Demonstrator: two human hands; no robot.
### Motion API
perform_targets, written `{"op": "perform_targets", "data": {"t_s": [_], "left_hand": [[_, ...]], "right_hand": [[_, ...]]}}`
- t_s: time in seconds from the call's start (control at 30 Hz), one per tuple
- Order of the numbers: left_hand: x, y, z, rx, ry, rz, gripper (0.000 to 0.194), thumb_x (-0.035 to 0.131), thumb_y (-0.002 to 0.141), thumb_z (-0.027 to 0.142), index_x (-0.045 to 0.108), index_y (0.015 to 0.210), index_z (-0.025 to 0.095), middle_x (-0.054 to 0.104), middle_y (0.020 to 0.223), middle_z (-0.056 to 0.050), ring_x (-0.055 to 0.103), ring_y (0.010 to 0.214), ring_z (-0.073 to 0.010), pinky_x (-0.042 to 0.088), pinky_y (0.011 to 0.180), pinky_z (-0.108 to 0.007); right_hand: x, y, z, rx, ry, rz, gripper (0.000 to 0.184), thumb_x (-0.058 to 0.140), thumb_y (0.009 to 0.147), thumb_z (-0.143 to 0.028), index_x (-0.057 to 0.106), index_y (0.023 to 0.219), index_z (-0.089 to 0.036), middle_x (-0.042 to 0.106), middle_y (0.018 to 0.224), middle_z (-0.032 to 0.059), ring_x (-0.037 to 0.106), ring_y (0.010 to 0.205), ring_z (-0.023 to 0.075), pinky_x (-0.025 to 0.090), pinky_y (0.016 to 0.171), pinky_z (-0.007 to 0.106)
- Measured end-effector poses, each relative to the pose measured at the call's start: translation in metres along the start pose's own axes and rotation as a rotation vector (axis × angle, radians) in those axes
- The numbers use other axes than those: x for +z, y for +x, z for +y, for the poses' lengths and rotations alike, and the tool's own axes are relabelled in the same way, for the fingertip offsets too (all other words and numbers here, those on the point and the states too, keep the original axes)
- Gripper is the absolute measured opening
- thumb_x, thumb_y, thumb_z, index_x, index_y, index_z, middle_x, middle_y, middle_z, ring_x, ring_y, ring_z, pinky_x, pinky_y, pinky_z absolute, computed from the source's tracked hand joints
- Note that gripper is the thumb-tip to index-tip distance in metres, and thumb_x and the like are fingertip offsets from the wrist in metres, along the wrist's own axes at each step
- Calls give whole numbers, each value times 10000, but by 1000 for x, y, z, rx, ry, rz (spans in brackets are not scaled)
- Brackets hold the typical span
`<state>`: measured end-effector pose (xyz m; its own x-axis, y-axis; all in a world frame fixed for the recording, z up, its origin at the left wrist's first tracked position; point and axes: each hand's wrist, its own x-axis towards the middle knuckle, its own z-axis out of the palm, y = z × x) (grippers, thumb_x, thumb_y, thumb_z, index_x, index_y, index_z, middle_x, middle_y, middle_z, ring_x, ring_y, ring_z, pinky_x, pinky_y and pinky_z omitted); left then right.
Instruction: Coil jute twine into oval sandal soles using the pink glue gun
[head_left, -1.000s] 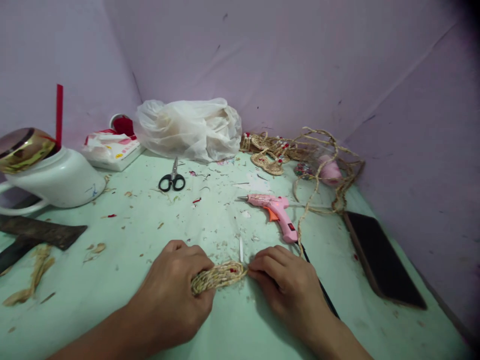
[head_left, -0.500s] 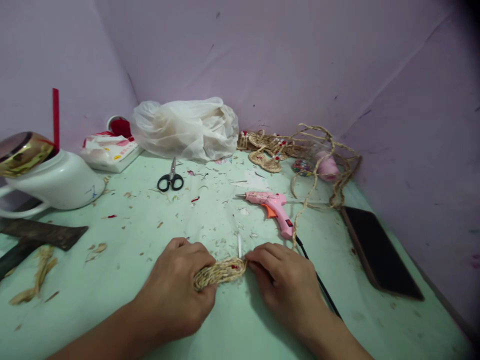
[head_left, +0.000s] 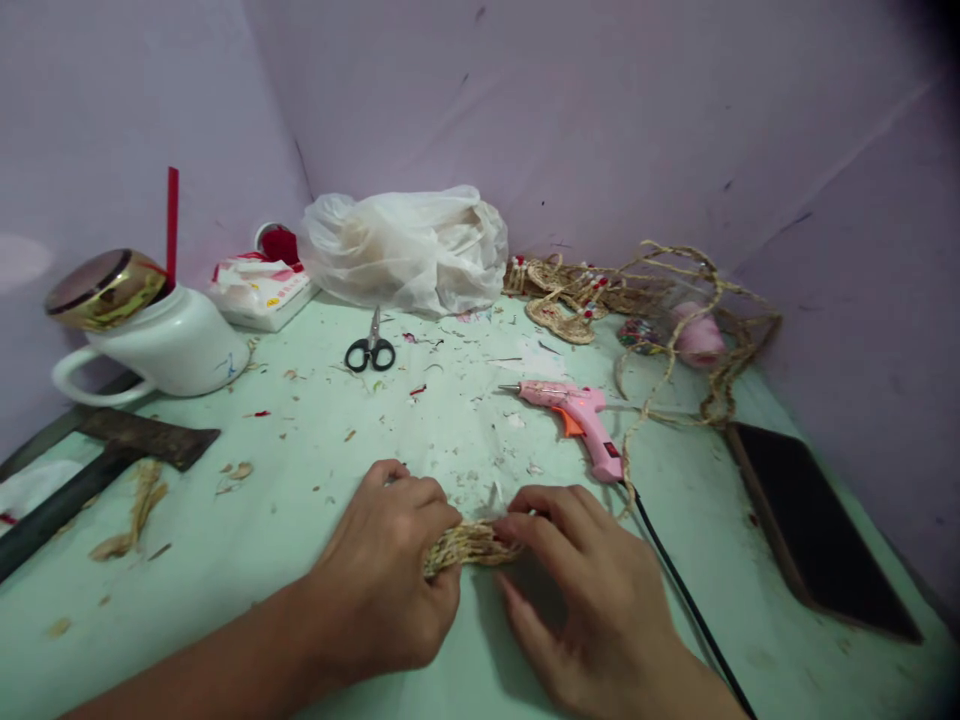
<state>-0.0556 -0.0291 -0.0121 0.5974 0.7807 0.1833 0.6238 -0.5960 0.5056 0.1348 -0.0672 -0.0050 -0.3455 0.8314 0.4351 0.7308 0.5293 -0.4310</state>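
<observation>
The coiled straw braid (head_left: 472, 543) is sitting low over the surface (head_left: 285, 520), between the left hand (head_left: 401, 565) and the right hand (head_left: 592, 580). Its long axis is running left to right, the right end angling slightly toward the glue gun (head_left: 562, 397). The left hand, back facing up, is gripping the left end between thumb and fingers. The right hand is arching, its fingertips touching the right end, its thumb standing apart.

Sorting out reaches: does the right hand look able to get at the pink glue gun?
Likely yes: nothing bulky shows between the right hand and the pink glue gun. That hand is at the straw piece, though, and a straw strand runs close beside the gun's handle.
</observation>
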Motion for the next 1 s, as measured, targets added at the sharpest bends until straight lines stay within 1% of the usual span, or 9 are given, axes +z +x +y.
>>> {"op": "perform_targets", "data": {"t_s": [0.1, 0.23, 0.37, 0.53, 0.63, 0.73, 0.83, 0.9, 1.0], "left_hand": [[0, -1, 0, 14, 1, 14, 110, 523, 689, 186, 624, 734, 187, 557, 704, -31, 529, 686, -187, 342, 840, -456], [-1, 0, -1, 40, 3, 8, 97, 520, 710, 202, 616, 703, 189, 550, 679, -28, 520, 672, -181, 347, 843, -452], [-3, 0, -1, 68, 5, -28, 67, 533, 691, 182, 599, 690, 187, 546, 681, -32, 511, 678, -182, 368, 823, -432], [-2, -1, 0, 75, -7, -37, 56, 528, 691, 173, 582, 674, 177, 533, 689, -38, 503, 680, -183, 369, 835, -444], [-1, -1, 1, 83, -21, -33, 58, 530, 684, 163, 573, 649, 179, 524, 678, -33, 491, 661, -175, 375, 817, -435], [-1, 0, 1, 89, -26, -45, 66, 528, 691, 157, 574, 648, 175, 520, 677, -28, 484, 658, -169, 368, 839, -434], [-6, 2, 1, 42, -27, -95, 43, 554, 696, 164, 586, 669, 171, 535, 715, -31, 501, 697, -177, 353, 875, -440], [-13, 3, 1, -15, -46, -174, 23, 614, 691, 191, 597, 701, 178, 557, 758, -26, 522, 742, -185, 342, 895, -443], [-28, 4, -3, -62, -89, -325, 180, 723, 667, 289, 613, 783, 208, 585, 801, -6, 545, 803, -200, 351, 899, -434]], "right_hand": [[9, 2, -2, 2, 16, -87, 196, 576, 727, -157, 590, 923, -161, 614, 971, 104, 555, 815, 245, 457, 606, 363], [16, 3, -1, -5, 30, -115, 139, 563, 749, -151, 581, 886, -172, 644, 929, 72, 556, 779, 227, 448, 601, 354], [19, 2, 0, 2, 58, -93, 120, 569, 742, -129, 568, 851, -177, 653, 889, 54, 557, 750, 209, 438, 588, 327], [23, 2, -2, 29, 45, -36, 140, 580, 710, -129, 529, 829, -182, 635, 826, 50, 543, 722, 209, 417, 588, 323], [25, 2, -3, 65, 42, -20, 121, 561, 726, -138, 492, 811, -191, 608, 758, 33, 521, 672, 193, 392, 557, 305], [26, 2, -3, 108, 69, -9, 132, 554, 729, -138, 465, 803, -202, 594, 738, 16, 516, 659, 181, 383, 551, 289], [26, 1, -2, 140, 89, -15, 136, 554, 724, -142, 459, 794, -211, 588, 734, 5, 515, 661, 177, 375, 556, 285], [26, 0, -2, 158, 100, -27, 145, 562, 714, -145, 463, 797, -211, 582, 731, 1, 513, 656, 173, 367, 555, 284], [25, 0, -2, 165, 110, -34, 164, 576, 698, -141, 469, 801, -210, 575, 717, -6, 511, 647, 170, 356, 548, 282]]}}
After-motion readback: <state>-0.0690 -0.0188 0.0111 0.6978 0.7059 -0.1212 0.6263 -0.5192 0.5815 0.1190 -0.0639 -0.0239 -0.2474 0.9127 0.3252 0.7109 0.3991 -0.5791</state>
